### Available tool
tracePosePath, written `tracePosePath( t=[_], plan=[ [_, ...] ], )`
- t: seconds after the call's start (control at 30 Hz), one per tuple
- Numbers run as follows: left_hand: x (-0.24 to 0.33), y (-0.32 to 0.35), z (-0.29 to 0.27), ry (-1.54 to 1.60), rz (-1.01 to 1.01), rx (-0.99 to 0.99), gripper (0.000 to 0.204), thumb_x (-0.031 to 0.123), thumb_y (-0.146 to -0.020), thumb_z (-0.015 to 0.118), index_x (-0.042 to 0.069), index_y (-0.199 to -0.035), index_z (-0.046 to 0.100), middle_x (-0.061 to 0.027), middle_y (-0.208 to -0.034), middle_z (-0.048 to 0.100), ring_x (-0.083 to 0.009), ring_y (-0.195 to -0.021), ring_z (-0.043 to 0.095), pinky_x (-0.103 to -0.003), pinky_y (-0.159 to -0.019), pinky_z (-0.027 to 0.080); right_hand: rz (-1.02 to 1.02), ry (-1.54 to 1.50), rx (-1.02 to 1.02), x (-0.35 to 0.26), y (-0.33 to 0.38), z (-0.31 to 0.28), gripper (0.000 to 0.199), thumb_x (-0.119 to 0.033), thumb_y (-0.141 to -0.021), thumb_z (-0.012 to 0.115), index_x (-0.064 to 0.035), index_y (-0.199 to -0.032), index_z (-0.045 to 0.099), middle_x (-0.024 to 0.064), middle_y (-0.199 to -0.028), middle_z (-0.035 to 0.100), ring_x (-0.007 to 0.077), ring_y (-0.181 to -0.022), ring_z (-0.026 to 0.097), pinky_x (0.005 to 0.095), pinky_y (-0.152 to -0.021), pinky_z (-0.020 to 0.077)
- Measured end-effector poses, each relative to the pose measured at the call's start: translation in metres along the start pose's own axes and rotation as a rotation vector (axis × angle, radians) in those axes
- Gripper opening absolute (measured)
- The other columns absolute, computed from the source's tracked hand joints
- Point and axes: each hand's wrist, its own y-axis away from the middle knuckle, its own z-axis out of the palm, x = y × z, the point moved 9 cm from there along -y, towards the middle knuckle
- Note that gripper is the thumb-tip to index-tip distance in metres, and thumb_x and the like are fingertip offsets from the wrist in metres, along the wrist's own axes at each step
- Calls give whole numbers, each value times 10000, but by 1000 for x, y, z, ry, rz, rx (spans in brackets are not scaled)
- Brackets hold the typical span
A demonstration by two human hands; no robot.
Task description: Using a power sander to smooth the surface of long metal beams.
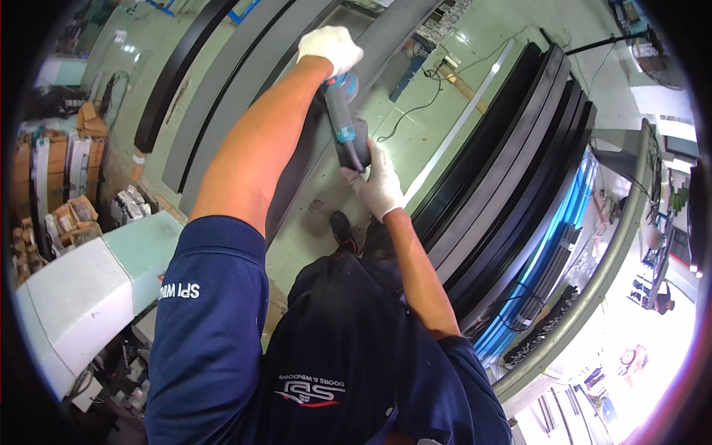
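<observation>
A blue and grey cordless power tool (340, 111) with a dark battery pack (354, 148) slants between my two hands over the gap beside a long grey profile. My left hand (330, 48), in a white glove, is closed at the tool's far end, over its blue head; its fingers are partly hidden. Nearer to me, my right hand (380, 182), also white-gloved, grips the battery end, fingers curled around the near side. Just left of the tool lie long dark grey profiles (230, 89), partly covered by my left forearm. What the tool's head touches cannot be made out.
Black and grey profiles (512, 163) lie stacked to the right, beside blue-wrapped lengths (538, 289). A cable (419, 107) trails across the pale green floor (315, 204). Cartons (93, 148) stand at left, above a white and green padded surface (96, 274). A person (664, 300) is far right.
</observation>
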Motion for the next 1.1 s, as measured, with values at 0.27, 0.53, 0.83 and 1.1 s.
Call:
tracePosePath(
  t=[0.27,0.53,0.83,1.1],
  plan=[
    [-108,190,30,133,-143,17,435,351,-910,657,60,-1120,903,-246,-1174,851,-427,-1138,825,-509,-1009,645,30,203,-351,-49,137,90,1260,-545,-907,952,80,-1775,287,335,-1674,524,466,-1605,497,509,-1339,420],
    [-212,372,77,235,-337,-3,530,480,-1048,615,14,-1083,865,-275,-1090,837,-463,-1088,812,-559,-1008,631,-183,500,-504,-92,225,157,1120,-622,-1056,766,109,-1759,290,377,-1669,517,535,-1529,543,540,-1290,458],
    [-312,539,113,270,-618,-29,640,589,-1061,605,10,-1088,877,-291,-1138,836,-489,-1128,801,-561,-1042,625,-474,706,-958,-120,282,233,1178,-683,-1019,781,92,-1764,298,373,-1729,473,514,-1566,529,582,-1268,471],
    [-353,584,132,291,-770,23,607,556,-1025,623,6,-1069,875,-308,-1142,824,-488,-1123,799,-565,-1030,621,-571,783,-1154,-130,287,265,1198,-682,-1032,767,48,-1812,226,338,-1803,410,471,-1578,532,585,-1256,452]
  ],
)
